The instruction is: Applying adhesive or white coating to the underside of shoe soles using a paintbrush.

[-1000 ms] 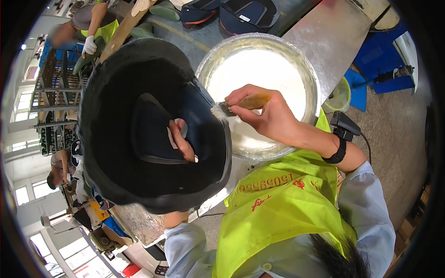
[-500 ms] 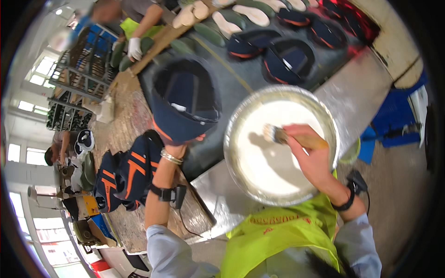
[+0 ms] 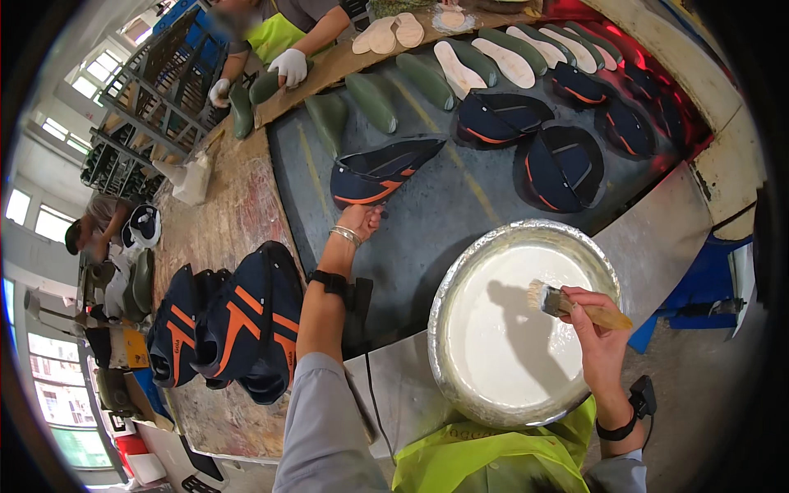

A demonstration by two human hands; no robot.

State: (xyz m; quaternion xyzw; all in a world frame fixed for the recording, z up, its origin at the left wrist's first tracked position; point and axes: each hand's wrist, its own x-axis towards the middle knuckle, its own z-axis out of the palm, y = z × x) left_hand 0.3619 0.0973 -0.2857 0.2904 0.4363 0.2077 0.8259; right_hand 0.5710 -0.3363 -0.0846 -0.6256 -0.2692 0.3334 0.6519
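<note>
My left hand [image 3: 360,220] reaches out over the dark belt, fingers curled at the near edge of a navy shoe upper [image 3: 385,174] with orange trim. That upper sits tilted, its opening facing up and its pointed end to the right. My right hand [image 3: 598,333] grips the wooden handle of a paintbrush [image 3: 588,311]. The pale bristles hang over a round metal basin [image 3: 441,361] of white liquid [image 3: 501,329], apart from its surface as far as I can tell. The basin stands close in front of me, and the brush and hand cast a shadow on the liquid.
More navy uppers [image 3: 567,168] lie on the belt [image 3: 444,189] at right, near a red glow. Green shoe lasts [image 3: 371,103] and pale insoles [image 3: 503,62] line its far side. Stacked uppers [image 3: 255,316] rest on the worn wooden table [image 3: 238,205]. A gloved co-worker [image 3: 288,67] handles lasts opposite.
My left hand has moved forward, carrying the upper out over the belt and turning it sideways. The brush has shifted right above the basin, still in my right hand. The view has shifted too.
</note>
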